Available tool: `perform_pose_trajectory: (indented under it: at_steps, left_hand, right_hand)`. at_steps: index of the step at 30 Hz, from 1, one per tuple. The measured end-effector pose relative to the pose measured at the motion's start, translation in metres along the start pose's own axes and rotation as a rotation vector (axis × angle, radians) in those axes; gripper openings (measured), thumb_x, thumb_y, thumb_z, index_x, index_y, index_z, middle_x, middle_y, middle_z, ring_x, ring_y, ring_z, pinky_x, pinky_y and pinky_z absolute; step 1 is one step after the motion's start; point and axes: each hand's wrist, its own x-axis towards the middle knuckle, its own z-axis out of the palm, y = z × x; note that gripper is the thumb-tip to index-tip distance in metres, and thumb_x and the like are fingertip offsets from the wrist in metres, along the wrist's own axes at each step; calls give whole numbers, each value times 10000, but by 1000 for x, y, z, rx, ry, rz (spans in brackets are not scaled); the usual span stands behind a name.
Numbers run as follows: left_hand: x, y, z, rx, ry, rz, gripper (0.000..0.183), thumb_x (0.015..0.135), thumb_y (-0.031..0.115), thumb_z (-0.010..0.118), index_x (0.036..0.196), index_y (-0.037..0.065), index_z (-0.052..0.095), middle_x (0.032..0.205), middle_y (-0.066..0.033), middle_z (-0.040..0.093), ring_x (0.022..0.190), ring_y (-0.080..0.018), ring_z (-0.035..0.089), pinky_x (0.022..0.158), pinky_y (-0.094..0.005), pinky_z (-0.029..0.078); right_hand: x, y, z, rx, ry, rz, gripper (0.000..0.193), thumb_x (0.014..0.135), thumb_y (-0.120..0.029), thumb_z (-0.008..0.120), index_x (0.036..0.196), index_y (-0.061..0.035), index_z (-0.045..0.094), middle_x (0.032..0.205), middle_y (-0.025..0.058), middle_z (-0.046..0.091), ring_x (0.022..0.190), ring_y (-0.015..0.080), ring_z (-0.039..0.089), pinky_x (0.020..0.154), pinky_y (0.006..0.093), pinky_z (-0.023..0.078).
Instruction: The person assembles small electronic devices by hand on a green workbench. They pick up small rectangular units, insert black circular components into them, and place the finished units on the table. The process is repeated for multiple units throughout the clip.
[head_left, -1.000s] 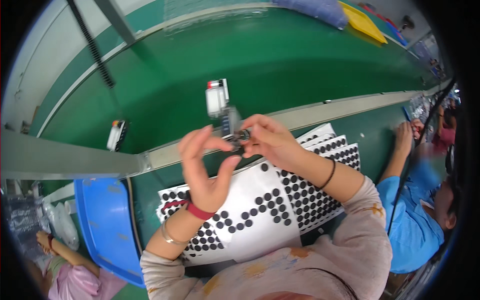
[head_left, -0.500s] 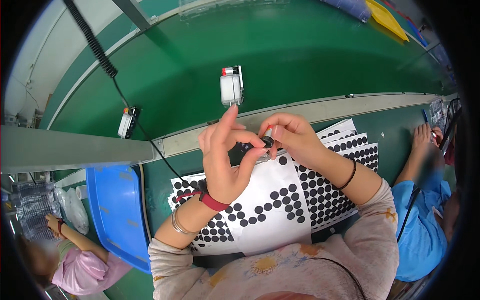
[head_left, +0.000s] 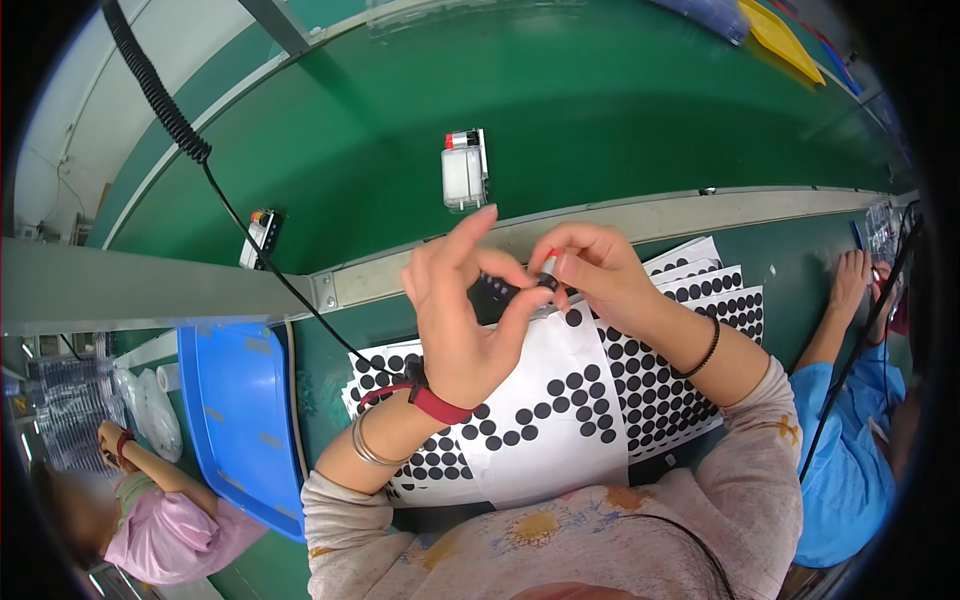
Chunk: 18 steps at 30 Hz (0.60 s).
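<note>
My right hand (head_left: 600, 270) is closed, its thumb and fingers pinching a small red, white and black cylinder (head_left: 549, 268). At the cylinder's black lower end, the thumb and forefinger of my left hand (head_left: 465, 310) come together; its middle finger is raised. Through the gap in the left hand shows a dark piece with pale spots (head_left: 497, 287). A bit of clear plastic (head_left: 545, 312) peeks out below the fingertips, mostly hidden. Beneath both hands lie white sheets (head_left: 540, 460) bearing round black dots.
Beyond a metal rail (head_left: 640, 215), a white block in clear plastic (head_left: 462, 178) and a similar smaller-looking one (head_left: 258, 240) sit on a green surface. A coiled black cable (head_left: 150, 90) hangs at left. A blue tray (head_left: 240, 430) stands left. Co-workers sit at both sides.
Both hands have shifted slightly right with the cylinder. More of the dark spotted piece now shows between the left thumb and forefinger.
</note>
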Motion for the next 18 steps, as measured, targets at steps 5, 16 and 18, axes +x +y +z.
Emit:
perform_pose_trajectory:
  at_steps: [5, 16, 18]
  left_hand:
    - [8, -6, -5, -279, -222, -314, 825, 639, 208, 796, 1281, 45, 305, 1033, -63, 411, 999, -173, 405, 836, -322, 354]
    - [1, -14, 8, -250, -279, -102, 682, 651, 123, 775, 1204, 57, 382, 1144, -149, 488, 1004, -277, 539, 862, -346, 428]
    - [5, -12, 4, -272, -221, -107, 508, 719, 83, 700, 1165, 37, 461, 1098, -152, 532, 960, -282, 576, 824, -325, 449]
  right_hand:
    - [-2, -8, -11, -169, -105, -13, 187, 888, -170, 539, 945, 0, 593, 739, 33, 588, 604, 82, 534, 568, 222, 445]
    - [3, -2, -13, 589, -219, 70, 315, 932, -322, 456, 1098, -54, 448, 942, 122, 607, 763, 144, 589, 649, 276, 501]
    - [1, -7, -13, 530, -270, 39, 327, 930, -322, 448, 1115, -53, 429, 951, 141, 611, 798, 159, 590, 667, 288, 500]
